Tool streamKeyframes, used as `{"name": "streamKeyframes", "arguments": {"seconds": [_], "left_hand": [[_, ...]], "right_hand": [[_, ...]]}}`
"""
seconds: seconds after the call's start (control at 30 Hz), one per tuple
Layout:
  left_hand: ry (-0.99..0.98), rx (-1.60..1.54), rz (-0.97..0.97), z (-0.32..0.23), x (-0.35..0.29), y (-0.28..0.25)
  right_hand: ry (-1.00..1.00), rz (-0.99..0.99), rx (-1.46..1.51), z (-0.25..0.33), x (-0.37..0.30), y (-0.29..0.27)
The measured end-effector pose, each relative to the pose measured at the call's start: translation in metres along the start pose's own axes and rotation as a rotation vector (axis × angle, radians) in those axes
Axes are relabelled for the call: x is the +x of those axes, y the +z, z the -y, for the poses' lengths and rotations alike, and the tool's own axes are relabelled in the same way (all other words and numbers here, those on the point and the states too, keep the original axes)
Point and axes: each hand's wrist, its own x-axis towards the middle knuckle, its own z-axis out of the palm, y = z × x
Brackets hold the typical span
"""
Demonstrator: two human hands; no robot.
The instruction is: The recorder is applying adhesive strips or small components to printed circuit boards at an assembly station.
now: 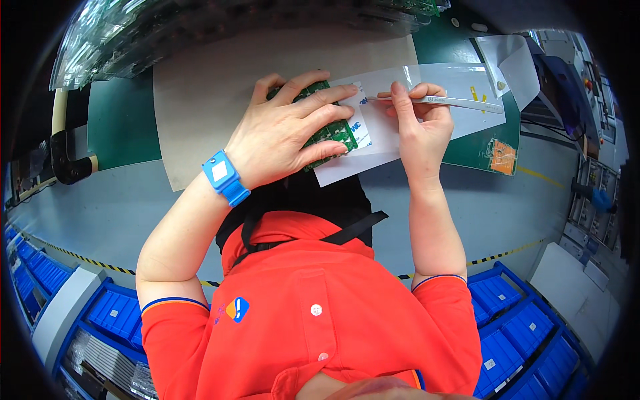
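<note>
My left hand [287,127] lies spread over a green circuit board [339,133], with the thumb by its near end and the fingers across it, holding it down. Along the board's right side is a white strip with blue print [361,133]; my left fingertips rest on its edge. In a pinch grip, my right hand [423,130] holds metal tweezers [460,103]. Their tips point left and meet the white strip, or hover just over it; I cannot tell which. Underneath lies a white sheet [383,150], partly hidden by the board and hands.
A beige mat [200,107] covers part of the green table [123,127]. Clear plastic trays [133,40] are stacked at the back left. An orange piece in clear wrap [501,158] sits near the right edge. Blue bins [120,310] stand on racks behind me on both sides.
</note>
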Motion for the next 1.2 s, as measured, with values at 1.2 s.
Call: {"name": "streamKeyframes", "arguments": {"seconds": [1.2], "left_hand": [[0.017, 0.041, -0.036, 0.0005, 0.0001, 0.0024]], "right_hand": [[-0.028, 0.074, -0.062, -0.0043, 0.0003, -0.0039]]}}
